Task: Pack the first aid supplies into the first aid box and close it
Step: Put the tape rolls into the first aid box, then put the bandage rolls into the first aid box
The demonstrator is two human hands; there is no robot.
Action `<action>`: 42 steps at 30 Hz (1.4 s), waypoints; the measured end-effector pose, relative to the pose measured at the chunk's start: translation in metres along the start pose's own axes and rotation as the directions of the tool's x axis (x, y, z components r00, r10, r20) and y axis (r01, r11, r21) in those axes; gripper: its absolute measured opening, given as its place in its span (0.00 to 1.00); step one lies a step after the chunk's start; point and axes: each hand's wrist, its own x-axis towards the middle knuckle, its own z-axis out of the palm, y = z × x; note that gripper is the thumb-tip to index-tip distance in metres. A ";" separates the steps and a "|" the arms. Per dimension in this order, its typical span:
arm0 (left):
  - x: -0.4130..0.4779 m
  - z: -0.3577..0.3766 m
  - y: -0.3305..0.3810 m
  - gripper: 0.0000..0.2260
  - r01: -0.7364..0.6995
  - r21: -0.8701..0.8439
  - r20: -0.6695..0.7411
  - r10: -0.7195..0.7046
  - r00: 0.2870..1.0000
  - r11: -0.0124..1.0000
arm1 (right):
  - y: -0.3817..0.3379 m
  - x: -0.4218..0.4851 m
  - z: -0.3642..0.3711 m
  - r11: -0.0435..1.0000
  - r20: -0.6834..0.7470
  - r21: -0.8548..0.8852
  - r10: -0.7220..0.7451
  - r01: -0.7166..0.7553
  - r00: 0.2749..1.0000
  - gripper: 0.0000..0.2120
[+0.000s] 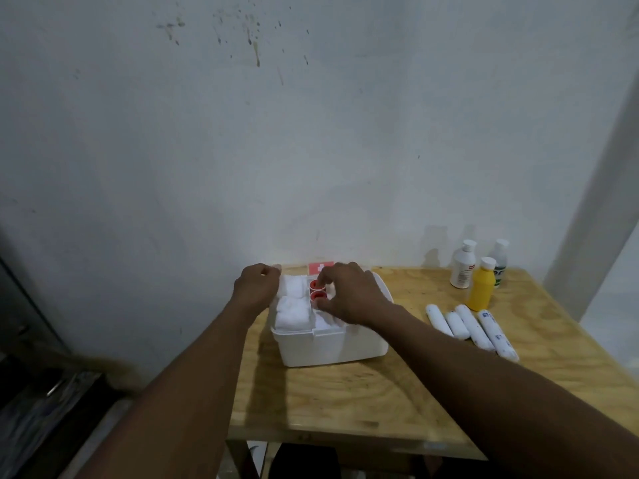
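Observation:
A white first aid box (328, 344) stands open on the wooden table (345, 395), its lid with a red cross label (320, 266) tipped back toward the wall. White cotton wads (292, 305) fill its left side. Two red-cored tape rolls (317, 292) sit in the middle. My left hand (256, 288) rests curled on the box's left rim. My right hand (349, 295) hovers over the box's right part, fingertips at the tape rolls; whether it grips one is hidden. Several white wrapped bandage rolls (470, 328) lie to the right.
Three bottles stand at the back right: a white one (462, 266), a yellow one (482, 285) and a clear one (499, 261). The wall is right behind the box. The table's left edge lies close to the box, with dark clutter on the floor beyond.

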 end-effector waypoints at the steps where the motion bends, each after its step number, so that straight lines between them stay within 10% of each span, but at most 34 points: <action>1: -0.001 0.003 -0.003 0.16 0.028 -0.037 0.003 -0.028 1.000 0.999 | 0.006 0.000 -0.009 0.999 0.013 0.050 0.014 -0.015 1.000 0.15; 6: -0.011 0.026 -0.006 0.23 0.175 -0.241 -0.004 -0.181 0.983 0.955 | 0.065 -0.004 -0.063 0.970 -0.066 0.158 0.195 -0.183 0.979 0.10; 13: -0.012 0.037 0.000 0.27 0.198 -0.358 0.018 -0.205 0.979 0.913 | 0.146 -0.043 -0.063 0.841 0.295 -0.383 0.503 -0.382 0.812 0.14; 17: -0.012 0.039 -0.001 0.25 0.191 -0.353 0.015 -0.199 0.980 0.916 | 0.149 -0.055 -0.049 0.828 0.281 -0.367 0.532 -0.423 0.799 0.02; 23: -0.013 0.038 0.000 0.24 0.199 -0.341 0.025 -0.203 0.979 0.919 | 0.148 -0.058 -0.051 0.783 0.267 -0.312 0.616 -0.538 0.741 0.10; 28: -0.013 0.037 0.000 0.27 0.215 -0.326 0.063 -0.206 0.977 0.921 | 0.149 -0.051 -0.056 0.822 0.058 -0.260 0.538 -0.507 0.841 0.07; 32: -0.013 0.037 0.000 0.28 0.229 -0.328 0.079 -0.215 0.973 0.916 | 0.112 -0.023 -0.071 0.922 -0.231 0.124 0.386 -0.366 0.893 0.09; 42: -0.014 0.037 0.002 0.31 0.207 -0.308 0.040 -0.204 0.978 0.929 | 0.003 -0.014 -0.022 0.961 0.065 0.273 0.028 -0.044 0.997 0.09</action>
